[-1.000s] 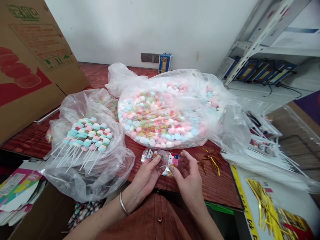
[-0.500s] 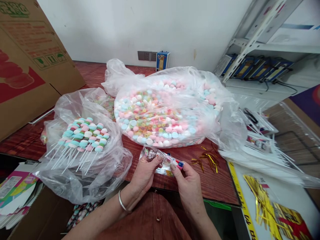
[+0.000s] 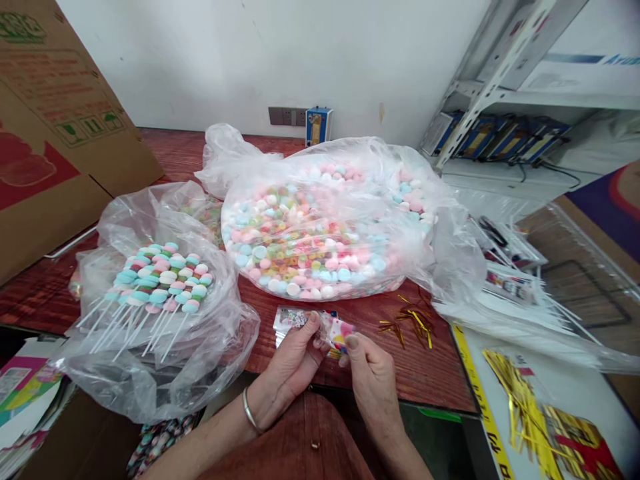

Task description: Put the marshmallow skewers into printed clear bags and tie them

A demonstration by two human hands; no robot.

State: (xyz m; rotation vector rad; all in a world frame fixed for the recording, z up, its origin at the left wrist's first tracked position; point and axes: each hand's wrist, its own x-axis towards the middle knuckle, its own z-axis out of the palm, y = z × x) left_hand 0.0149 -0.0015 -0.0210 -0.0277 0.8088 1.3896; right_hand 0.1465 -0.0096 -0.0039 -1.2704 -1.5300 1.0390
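Between my two hands is a small printed plastic bag (image 3: pixel 339 329), partly clear with coloured patches. My left hand (image 3: pixel 299 353) pinches its left part with thumb and fingers, and my right hand (image 3: pixel 371 367) grips its right end. Under and beside my left hand, more flat plastic bags (image 3: pixel 284 319) lie on the table. Just beyond my hands rests a large clear sack (image 3: pixel 320 233) of pastel round sweets and gummy rings. To the left, candy skewers (image 3: pixel 163 277) on white sticks lie on a crumpled clear plastic bag (image 3: pixel 215 347).
Gold twist ties (image 3: pixel 410 320) lie right of my hands, with a bundle of them (image 3: pixel 520 400) farther right. A cardboard box (image 3: pixel 60 113) stands at left. White sticks (image 3: pixel 525 313) in plastic are at right, below a metal shelf (image 3: pixel 493 87). A blue device (image 3: pixel 319 127) stands by the wall.
The small bag has turned in my fingers, showing a more colourful printed part. My left hand has moved slightly away from the flat bags, which now show more. The view has shifted a little.
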